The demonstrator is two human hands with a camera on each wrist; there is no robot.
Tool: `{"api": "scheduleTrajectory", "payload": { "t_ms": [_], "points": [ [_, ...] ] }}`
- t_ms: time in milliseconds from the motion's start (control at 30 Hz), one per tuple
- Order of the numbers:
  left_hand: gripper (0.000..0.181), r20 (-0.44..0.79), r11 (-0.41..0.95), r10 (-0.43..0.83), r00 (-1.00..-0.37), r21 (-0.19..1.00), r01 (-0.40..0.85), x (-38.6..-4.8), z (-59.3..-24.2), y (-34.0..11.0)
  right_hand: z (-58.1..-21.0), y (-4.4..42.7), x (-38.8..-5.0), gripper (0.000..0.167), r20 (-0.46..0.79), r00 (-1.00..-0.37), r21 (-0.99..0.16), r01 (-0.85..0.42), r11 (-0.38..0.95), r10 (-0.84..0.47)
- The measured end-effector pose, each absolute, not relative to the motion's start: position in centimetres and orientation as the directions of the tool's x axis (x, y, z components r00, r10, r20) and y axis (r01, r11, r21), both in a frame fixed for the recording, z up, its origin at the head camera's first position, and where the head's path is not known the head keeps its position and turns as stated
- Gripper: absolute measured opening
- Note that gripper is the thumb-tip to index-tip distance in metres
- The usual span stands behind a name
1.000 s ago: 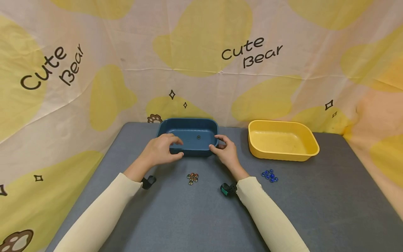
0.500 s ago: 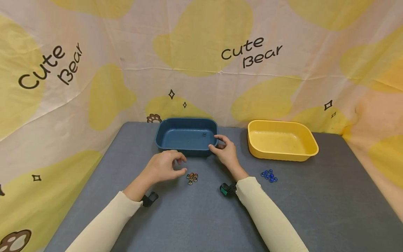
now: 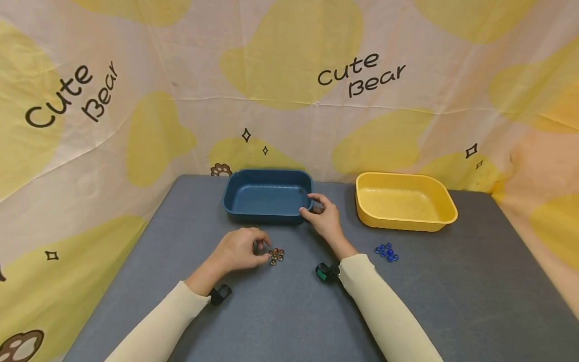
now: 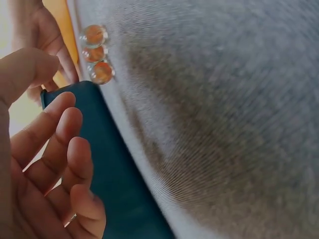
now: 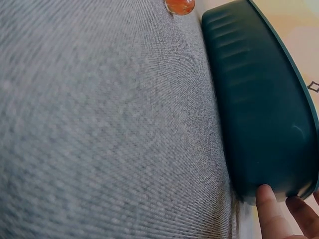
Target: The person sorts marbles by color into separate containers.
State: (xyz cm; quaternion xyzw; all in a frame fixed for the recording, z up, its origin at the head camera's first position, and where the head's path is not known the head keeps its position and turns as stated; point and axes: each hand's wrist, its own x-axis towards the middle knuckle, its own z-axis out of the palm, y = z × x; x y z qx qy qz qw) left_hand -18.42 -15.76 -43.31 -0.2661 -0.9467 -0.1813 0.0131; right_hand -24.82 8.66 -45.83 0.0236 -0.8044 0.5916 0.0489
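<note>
My left hand (image 3: 243,250) hovers just left of several clear marbles with orange centres (image 3: 276,255) on the grey table. Its fingers are loosely bent, with a gap between thumb and fingertips and nothing seen in it. In the left wrist view, some of those orange marbles (image 4: 101,72) appear beyond the fingertips. With its fingertips, my right hand (image 3: 326,220) touches the right front corner of a blue rectangular plastic basin (image 3: 268,218). The right wrist view shows fingers (image 5: 269,211) against the basin's outer wall. Inside the basin, near its right end, lies one small marble (image 3: 301,190).
To the right stands a yellow plastic basin (image 3: 407,223). Several blue marbles (image 3: 387,252) lie in front of it on the grey table (image 3: 280,317). A patterned cloth (image 3: 271,75) hangs behind the table.
My left hand has moved from over the blue basin toward me, down beside the orange marbles. The marble in the basin has rolled right. My right hand has stayed at the corner.
</note>
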Motion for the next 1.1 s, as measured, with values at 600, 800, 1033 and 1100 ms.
{"api": "scheduleTrajectory", "payload": {
  "t_ms": [600, 800, 1033, 1100],
  "points": [
    [0.014, 0.087, 0.807, 0.509, -0.857, 0.298, 0.509, -19.2, -44.1, -15.6, -45.8, 8.7, -24.9, 0.048, 0.111, -0.994, -0.954, -0.103, 0.281, 0.014],
    [0.014, 0.090, 0.800, 0.517, -0.852, 0.305, 0.517, -19.3, -44.2, -15.6, -45.8, 8.7, -24.9, 0.048, 0.107, -0.994, -0.958, -0.100, 0.270, 0.013],
    [0.013, 0.075, 0.801, 0.515, -0.854, 0.311, 0.511, -19.4, -44.5, -15.4, -45.8, 8.7, -24.9, 0.048, 0.094, -0.995, -0.956, -0.086, 0.279, 0.016],
    [0.013, 0.073, 0.802, 0.516, -0.854, 0.311, 0.510, -19.4, -44.6, -15.4, -45.8, 8.7, -24.9, 0.048, 0.092, -0.996, -0.957, -0.084, 0.277, 0.016]
  ]
}}
